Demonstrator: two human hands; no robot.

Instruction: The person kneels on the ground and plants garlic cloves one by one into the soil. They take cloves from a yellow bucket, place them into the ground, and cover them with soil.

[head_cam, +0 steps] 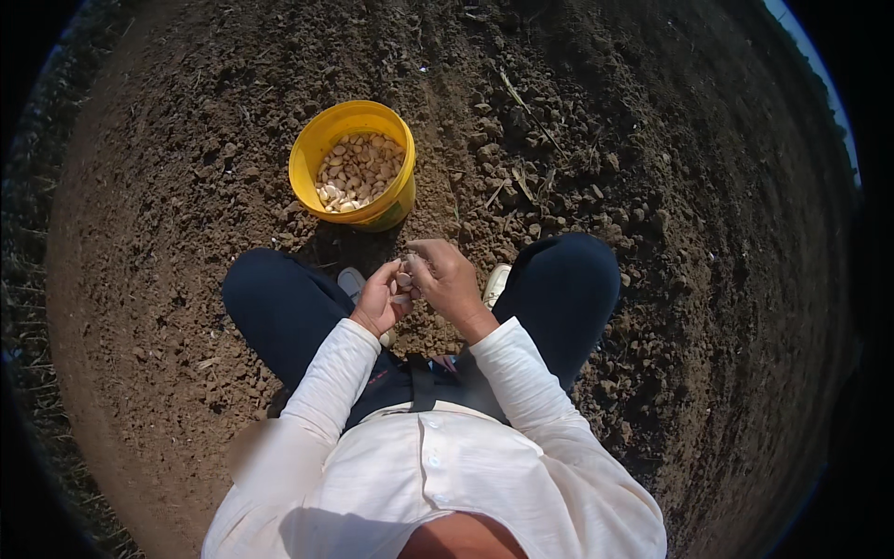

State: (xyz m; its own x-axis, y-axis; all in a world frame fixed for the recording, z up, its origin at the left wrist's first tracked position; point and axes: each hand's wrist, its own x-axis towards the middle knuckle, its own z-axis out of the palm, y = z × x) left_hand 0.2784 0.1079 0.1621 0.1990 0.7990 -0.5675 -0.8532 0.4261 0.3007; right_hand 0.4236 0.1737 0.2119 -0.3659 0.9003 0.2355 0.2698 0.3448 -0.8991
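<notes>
Several pale garlic cloves [403, 281] lie cupped in my left hand [380, 299], between my knees. My right hand [445, 281] is bent over them from the other side, its thumb and fingertips at the edge of the handful. Whether the right fingers pinch a clove is hidden. Just beyond my hands a yellow plastic bucket [299, 168] stands on the soil, tilted slightly in view. A heap of garlic cloves [360, 171] covers its bottom.
Tilled brown soil [174, 230] with clods surrounds me. Dry stalks [522, 105] lie beyond the bucket to the right. My knees [576, 279] flank my hands, with light shoes [496, 285] below. Grassy growth [35, 279] borders the far left.
</notes>
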